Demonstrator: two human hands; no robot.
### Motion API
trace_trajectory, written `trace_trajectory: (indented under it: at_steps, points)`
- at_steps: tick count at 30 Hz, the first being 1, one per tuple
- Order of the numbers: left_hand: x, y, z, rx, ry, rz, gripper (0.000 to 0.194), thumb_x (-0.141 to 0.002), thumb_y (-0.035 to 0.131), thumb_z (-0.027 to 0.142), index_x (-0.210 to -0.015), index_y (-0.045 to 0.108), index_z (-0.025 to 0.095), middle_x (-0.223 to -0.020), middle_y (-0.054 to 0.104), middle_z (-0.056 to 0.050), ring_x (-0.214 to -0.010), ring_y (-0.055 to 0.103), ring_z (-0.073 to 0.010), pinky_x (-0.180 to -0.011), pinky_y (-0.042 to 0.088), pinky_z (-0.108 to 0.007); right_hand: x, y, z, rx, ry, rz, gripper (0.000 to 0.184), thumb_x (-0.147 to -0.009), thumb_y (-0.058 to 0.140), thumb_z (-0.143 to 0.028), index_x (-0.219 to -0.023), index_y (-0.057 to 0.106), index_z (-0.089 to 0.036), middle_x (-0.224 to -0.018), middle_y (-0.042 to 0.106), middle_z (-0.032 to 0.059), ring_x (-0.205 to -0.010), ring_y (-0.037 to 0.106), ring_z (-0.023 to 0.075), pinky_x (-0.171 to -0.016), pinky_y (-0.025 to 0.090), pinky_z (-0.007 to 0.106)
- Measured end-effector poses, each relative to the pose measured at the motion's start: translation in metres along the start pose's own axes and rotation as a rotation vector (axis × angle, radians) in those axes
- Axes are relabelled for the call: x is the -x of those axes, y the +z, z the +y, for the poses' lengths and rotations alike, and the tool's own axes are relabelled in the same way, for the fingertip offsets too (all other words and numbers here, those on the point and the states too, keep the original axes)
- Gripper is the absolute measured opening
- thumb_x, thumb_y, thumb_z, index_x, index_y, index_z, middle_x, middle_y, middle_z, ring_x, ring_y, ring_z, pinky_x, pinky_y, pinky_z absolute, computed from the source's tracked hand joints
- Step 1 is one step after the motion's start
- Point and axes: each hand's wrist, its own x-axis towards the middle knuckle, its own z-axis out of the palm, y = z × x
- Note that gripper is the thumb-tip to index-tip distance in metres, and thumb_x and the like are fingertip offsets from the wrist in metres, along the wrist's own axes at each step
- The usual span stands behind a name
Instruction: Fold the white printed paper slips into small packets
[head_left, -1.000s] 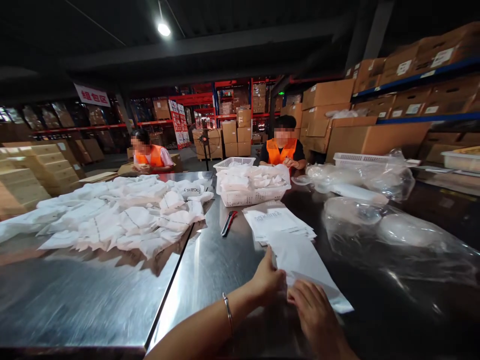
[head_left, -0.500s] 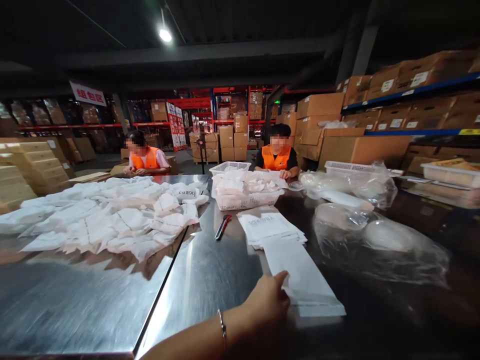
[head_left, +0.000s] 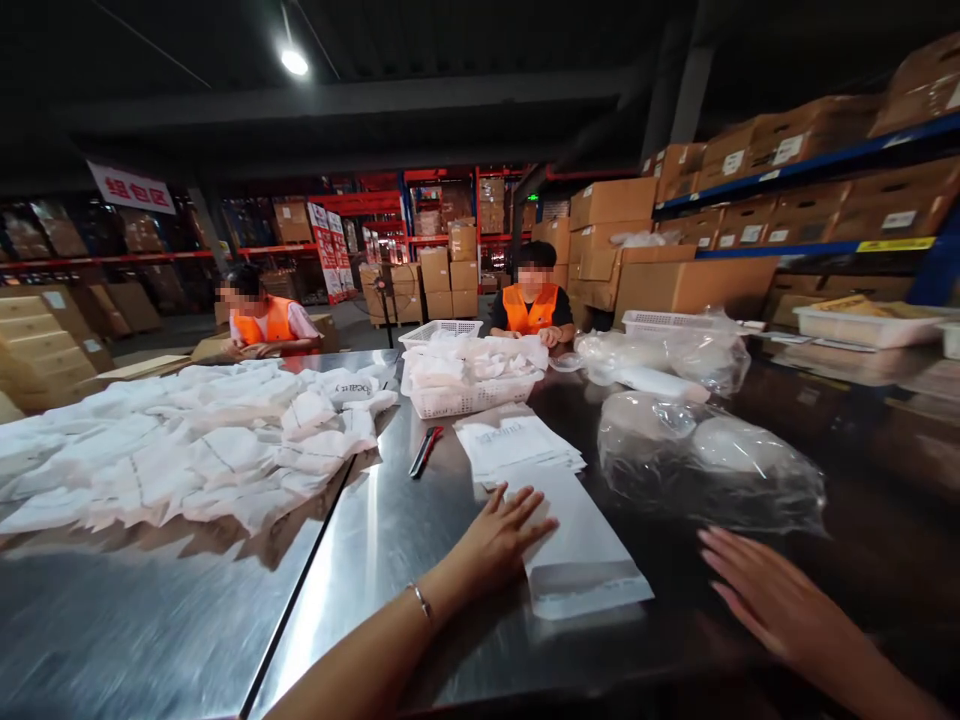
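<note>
Since half a second ago the left hand (head_left: 501, 540) has gone from fingers curled at the edge of the white bag (head_left: 574, 545) to lying flat on it, fingers spread, and the right hand (head_left: 772, 600) has come back into view, open and hovering just off the bag's right side, touching nothing. Neither hand grips anything; they are well apart, with the bag between them.

That bag lies flat on the steel counter (head_left: 390, 560), its folded, greyer end nearest the person. Just beyond its far end sits a stack of printed white bags (head_left: 517, 445). Left of the stack lies a red-and-black cutter (head_left: 424, 451); further left sprawls a heap of white pouches (head_left: 187, 450). Behind the stack stands a white basket (head_left: 469, 385) heaped with white pieces. Right of the bag, clear plastic bags (head_left: 705, 460) bulge with pale contents.

Two co-workers in orange vests (head_left: 534, 308) (head_left: 261, 325) sit at the counter's far side.

To press the bag well, I judge the flat palm should keep it pinned while smoothing toward the folded end, so the fold stays square and the bag does not slide on the slick steel.
</note>
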Motion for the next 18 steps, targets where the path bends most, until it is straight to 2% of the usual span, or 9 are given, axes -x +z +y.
trace_trajectory:
  at_steps: [2,4,6,9,11,13,14,16,18]
  points:
    - [0.0,0.006,0.0,-0.006,0.091,0.016,0.047,-0.095,0.051,0.027,-0.141,0.044,0.026,-0.152,0.037,-0.01,-0.142,0.029,-0.0271,-0.116,0.021,-0.055,-0.029,0.021,0.007,0.101,-0.236,-0.102,0.049,-0.096,0.049,-0.025,-0.144,0.043,-0.025,-0.133,0.057,0.0067,-0.12,0.056,0.0205,-0.109,0.04,0.037]
    - [0.0,0.009,0.0,-0.046,0.18,0.049,0.036,-0.099,0.046,0.028,-0.134,0.053,0.024,-0.147,0.044,-0.008,-0.139,0.035,-0.0243,-0.117,0.023,-0.05,-0.06,0.048,0.007,0.124,-0.39,-0.175,0.051,-0.096,0.046,-0.018,-0.146,0.038,-0.023,-0.139,0.052,0.0053,-0.125,0.052,0.0206,-0.103,0.047,0.039]
    - [-0.002,0.012,-0.002,-0.084,0.265,0.081,0.029,-0.1,0.045,0.028,-0.124,0.06,0.022,-0.141,0.051,-0.008,-0.134,0.043,-0.0223,-0.116,0.027,-0.045,-0.086,0.073,0.003,0.072,-0.509,-0.229,0.052,-0.095,0.044,-0.011,-0.146,0.038,-0.019,-0.141,0.049,0.0065,-0.129,0.047,0.0202,-0.104,0.048,0.038]
    - [-0.005,0.017,-0.005,-0.051,0.327,0.093,0.024,-0.098,0.049,0.028,-0.115,0.064,0.02,-0.127,0.063,-0.008,-0.123,0.053,-0.02,-0.11,0.036,-0.037,-0.106,0.092,-0.007,-0.078,-0.622,-0.333,0.054,-0.094,0.044,-0.007,-0.148,0.035,-0.015,-0.14,0.049,0.0106,-0.132,0.042,0.0201,-0.109,0.042,0.039]
    - [-0.006,0.016,-0.007,0.052,0.295,0.079,0.024,-0.098,0.049,0.026,-0.114,0.064,0.018,-0.117,0.067,-0.009,-0.114,0.059,-0.0185,-0.103,0.041,-0.033,-0.107,0.092,-0.013,-0.215,-0.601,-0.409,0.057,-0.093,0.043,-0.006,-0.149,0.034,-0.017,-0.141,0.047,0.0116,-0.133,0.04,0.0202,-0.11,0.039,0.04]
    - [-0.006,0.01,-0.006,0.215,0.216,0.09,0.025,-0.097,0.047,0.024,-0.112,0.064,0.016,-0.109,0.07,-0.01,-0.104,0.063,-0.0181,-0.097,0.045,-0.032,-0.101,0.085,-0.02,-0.392,-0.467,-0.494,0.056,-0.093,0.044,-0.01,-0.147,0.038,-0.021,-0.141,0.047,0.0107,-0.132,0.042,0.0215,-0.111,0.036,0.042]
    - [-0.005,0.004,-0.004,0.322,0.157,0.116,0.025,-0.097,0.045,0.025,-0.108,0.065,0.015,-0.102,0.071,-0.01,-0.095,0.065,-0.0179,-0.091,0.047,-0.031,-0.097,0.079,-0.024,-0.483,-0.342,-0.531,0.052,-0.093,0.045,-0.016,-0.145,0.042,-0.023,-0.14,0.048,0.0102,-0.131,0.044,0.0229,-0.111,0.036,0.043]
    - [-0.003,-0.01,0.002,0.533,-0.006,0.197,0.033,-0.098,0.04,0.033,-0.089,0.065,0.014,-0.078,0.067,-0.006,-0.07,0.06,-0.0153,-0.07,0.048,-0.027,-0.091,0.067,-0.034,-0.612,0.05,-0.53,0.042,-0.095,0.045,-0.037,-0.134,0.058,-0.023,-0.131,0.058,0.0104,-0.123,0.053,0.027,-0.107,0.042,0.045]
    - [-0.001,-0.027,0.01,0.667,-0.151,0.268,0.05,-0.1,0.028,0.044,-0.07,0.056,0.016,-0.059,0.052,0.0,-0.053,0.044,-0.0112,-0.053,0.037,-0.024,-0.091,0.057,-0.046,-0.664,0.504,-0.428,0.052,-0.091,0.044,-0.06,-0.109,0.073,-0.021,-0.11,0.069,0.0121,-0.106,0.064,0.0311,-0.095,0.052,0.044]
